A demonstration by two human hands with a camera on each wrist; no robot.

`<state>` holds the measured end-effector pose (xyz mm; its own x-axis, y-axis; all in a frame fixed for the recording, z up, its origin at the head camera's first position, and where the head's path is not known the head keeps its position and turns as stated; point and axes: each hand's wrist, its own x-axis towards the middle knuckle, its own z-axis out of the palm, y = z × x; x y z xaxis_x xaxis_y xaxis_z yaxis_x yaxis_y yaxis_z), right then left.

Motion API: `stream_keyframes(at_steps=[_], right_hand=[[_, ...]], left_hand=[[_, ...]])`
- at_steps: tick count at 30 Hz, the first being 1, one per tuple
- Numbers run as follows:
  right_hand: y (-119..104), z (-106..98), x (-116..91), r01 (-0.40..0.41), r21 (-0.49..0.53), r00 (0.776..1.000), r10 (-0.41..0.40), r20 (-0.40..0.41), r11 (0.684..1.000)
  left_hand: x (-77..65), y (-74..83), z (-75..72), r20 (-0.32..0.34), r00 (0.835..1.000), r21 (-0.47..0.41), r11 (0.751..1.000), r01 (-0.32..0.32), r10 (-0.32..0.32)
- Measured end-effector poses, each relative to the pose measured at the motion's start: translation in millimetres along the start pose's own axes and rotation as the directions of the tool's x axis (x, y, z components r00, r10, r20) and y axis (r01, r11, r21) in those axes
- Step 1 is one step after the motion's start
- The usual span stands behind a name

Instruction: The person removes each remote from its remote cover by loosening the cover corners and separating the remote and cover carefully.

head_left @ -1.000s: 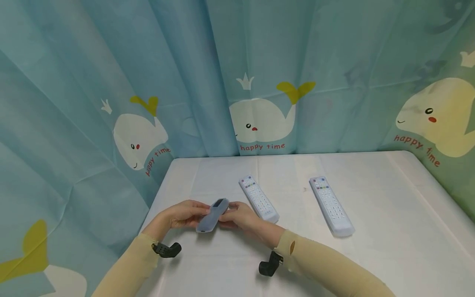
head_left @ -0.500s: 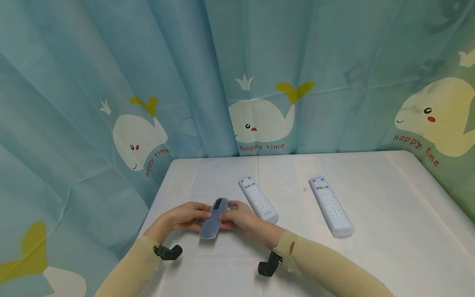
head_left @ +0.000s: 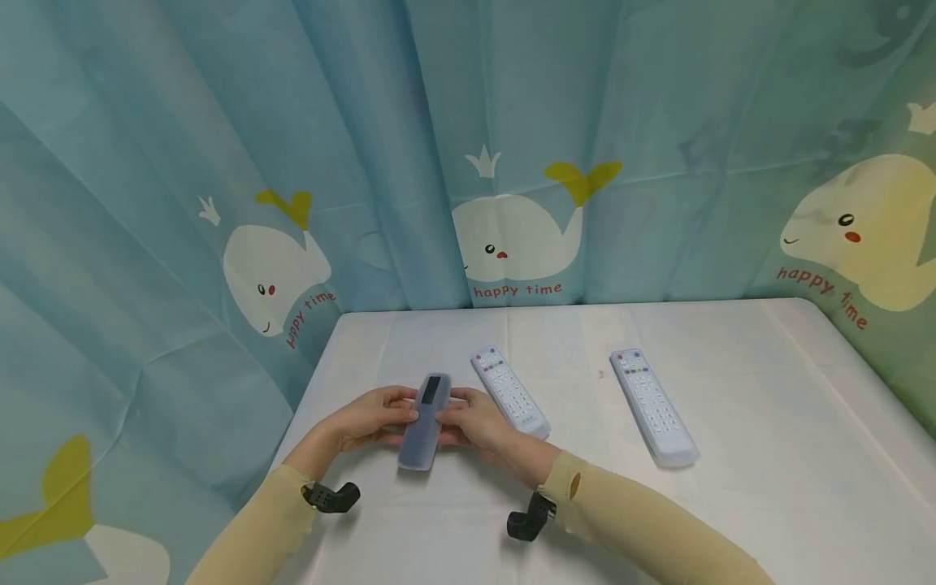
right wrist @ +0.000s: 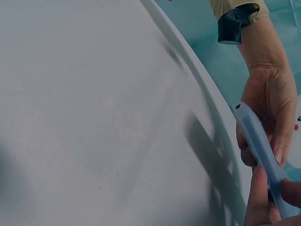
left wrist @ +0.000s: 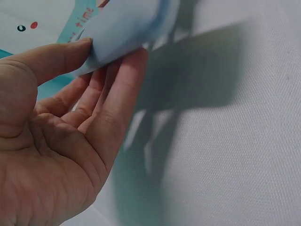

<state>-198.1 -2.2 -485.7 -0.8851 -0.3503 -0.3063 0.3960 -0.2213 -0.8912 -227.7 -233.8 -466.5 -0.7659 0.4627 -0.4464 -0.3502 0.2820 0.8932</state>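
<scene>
Between both hands, held above the white table, is a slim grey-blue remote control in a translucent cover, with a dark rectangle near its far end. My left hand pinches its left edge, thumb on top and fingers beneath. The right hand grips the opposite edge the same way. In the left wrist view the left hand holds the remote's blurred pale-blue body. The right wrist view shows the remote edge-on, with fingers of both hands on it.
A white remote control with many buttons lies just beyond the right hand. Another white remote lies farther right on the white table. A blue whale-print curtain hangs along the back and left edges.
The held remote has turned so that it points more straight away from me, and its far end has shifted up in view. Both hands keep hold of it; the other remotes stay put.
</scene>
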Motion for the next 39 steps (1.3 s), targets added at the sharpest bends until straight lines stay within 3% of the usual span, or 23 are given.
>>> stream_keyframes(at_steps=[19, 29, 39], right_hand=[[-7, -2, 4, 0.12, -0.124, 0.993, -0.121, -0.001, 0.985], [-10, -2, 6, 0.17, -0.189, 0.985, -0.17, 0.014, 0.967], [-14, -3, 4, 0.246, -0.254, 0.969, -0.246, 0.03, 0.935]], left_hand=[[-2.3, 6.6, 7.3, -0.092, 0.986, 0.121, 0.984, -0.129, 0.14], [-1.3, 5.0, 8.4, -0.095, 0.972, 0.142, 0.97, -0.199, 0.213], [0.3, 5.6, 11.9, -0.116, 0.96, 0.109, 0.964, -0.243, 0.256]])
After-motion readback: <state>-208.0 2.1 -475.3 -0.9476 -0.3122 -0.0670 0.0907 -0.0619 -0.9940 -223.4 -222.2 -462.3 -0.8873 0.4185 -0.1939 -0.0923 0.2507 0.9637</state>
